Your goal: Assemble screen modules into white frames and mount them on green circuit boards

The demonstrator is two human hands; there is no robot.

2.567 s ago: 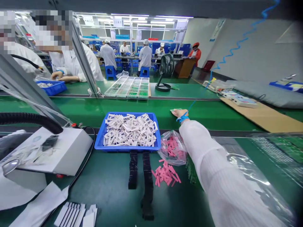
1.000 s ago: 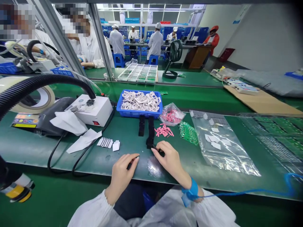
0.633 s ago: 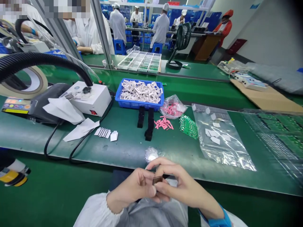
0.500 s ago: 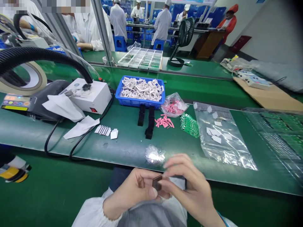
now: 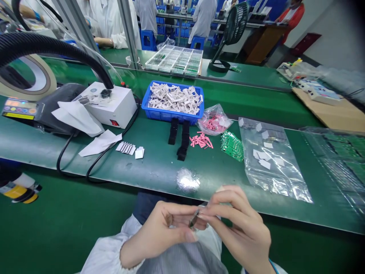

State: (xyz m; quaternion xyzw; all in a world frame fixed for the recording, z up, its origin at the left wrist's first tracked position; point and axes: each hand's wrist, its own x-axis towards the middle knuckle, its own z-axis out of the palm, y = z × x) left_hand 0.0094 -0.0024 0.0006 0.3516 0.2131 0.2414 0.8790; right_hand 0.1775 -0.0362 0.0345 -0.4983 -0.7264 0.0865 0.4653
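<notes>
Close to my lap, just off the bench edge, my left hand [image 5: 159, 230] grips a small dark flat piece [image 5: 194, 218] between thumb and fingers. The piece is tilted nearly edge-on, so its kind cannot be made out. My right hand [image 5: 241, 222] pinches at its upper end, thumb against fingertips. A bit of something clear seems to show by those fingertips, though it is blurred. On the bench just beyond lies a heap of shiny clear film pieces [image 5: 187, 180].
A blue bin [image 5: 172, 113] holds many white plastic parts. Around it are black straps [image 5: 183, 142], pink strips [image 5: 201, 140], green circuit boards [image 5: 232, 146] and a clear bag [image 5: 275, 160]. White cards [image 5: 126, 148], a white box [image 5: 114, 110] and cables stand left. Co-workers sit beyond.
The dark piece has turned from showing its flat face to nearly edge-on. My right hand has shifted slightly rightward, its fingers now closer together. The camera view has tipped downward.
</notes>
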